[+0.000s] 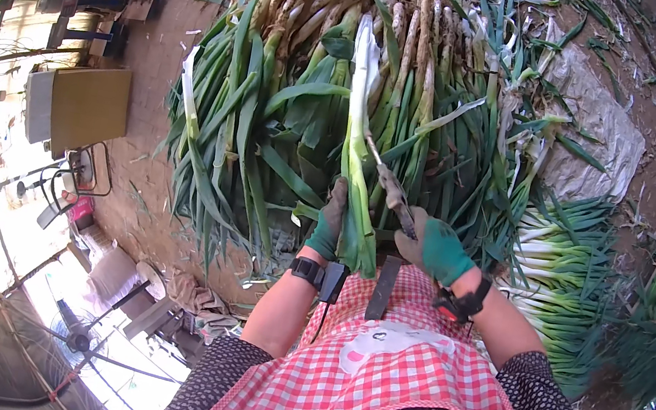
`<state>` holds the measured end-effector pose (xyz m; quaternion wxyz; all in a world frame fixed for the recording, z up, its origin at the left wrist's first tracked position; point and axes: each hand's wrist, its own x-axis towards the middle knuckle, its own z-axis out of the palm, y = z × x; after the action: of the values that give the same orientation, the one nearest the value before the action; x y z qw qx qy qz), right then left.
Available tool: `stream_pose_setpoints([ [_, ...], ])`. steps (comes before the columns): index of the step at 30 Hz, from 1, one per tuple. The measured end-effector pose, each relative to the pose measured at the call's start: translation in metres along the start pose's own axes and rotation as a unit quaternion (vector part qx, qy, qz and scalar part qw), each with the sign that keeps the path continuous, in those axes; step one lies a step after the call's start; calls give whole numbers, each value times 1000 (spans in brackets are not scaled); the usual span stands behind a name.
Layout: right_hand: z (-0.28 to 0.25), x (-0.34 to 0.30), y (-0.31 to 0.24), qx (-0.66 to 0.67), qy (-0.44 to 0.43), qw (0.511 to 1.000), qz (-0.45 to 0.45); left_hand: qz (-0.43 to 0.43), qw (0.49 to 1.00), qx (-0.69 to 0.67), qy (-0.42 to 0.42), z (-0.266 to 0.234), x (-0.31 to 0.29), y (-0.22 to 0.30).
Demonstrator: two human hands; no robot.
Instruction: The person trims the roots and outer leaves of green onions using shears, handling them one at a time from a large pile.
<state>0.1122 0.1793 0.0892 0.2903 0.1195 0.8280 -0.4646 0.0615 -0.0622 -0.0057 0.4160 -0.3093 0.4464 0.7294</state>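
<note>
My left hand (pixel 329 221), in a green glove with dirty fingers, is closed around the leafy part of a leek (pixel 361 90). The leek stands out away from me, its pale stem white and peeled-looking at the far end. A knife (pixel 392 188) with a worn handle is in my closed right hand (pixel 439 248), also gloved in green. Its thin blade points to the far left and meets or overlaps the leek's stem; I cannot tell whether it cuts in. Just beyond both hands lies a big heap of leeks (pixel 293 101) with soil-caked roots.
Cleaned leeks (pixel 560 280) lie stacked at the right. Behind them a whitish plastic sheet (pixel 591 118) rests on the dirt floor among leaf scraps. A cardboard box (pixel 88 111) and a fan (pixel 77 337) are at the left. A dark strip (pixel 384 289) lies against my checked apron.
</note>
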Motion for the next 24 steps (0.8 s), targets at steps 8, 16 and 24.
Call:
stream_pose_setpoints([
  [8,-8,48,27,186,93,978,-4,79,897,404,-158,47,-22,-54],
  [16,-68,16,54,297,129,945,-44,-9,829,519,-209,85,-14,23],
  [24,-112,-61,184,89,317,944,10,311,511,729,333,14,114,189],
])
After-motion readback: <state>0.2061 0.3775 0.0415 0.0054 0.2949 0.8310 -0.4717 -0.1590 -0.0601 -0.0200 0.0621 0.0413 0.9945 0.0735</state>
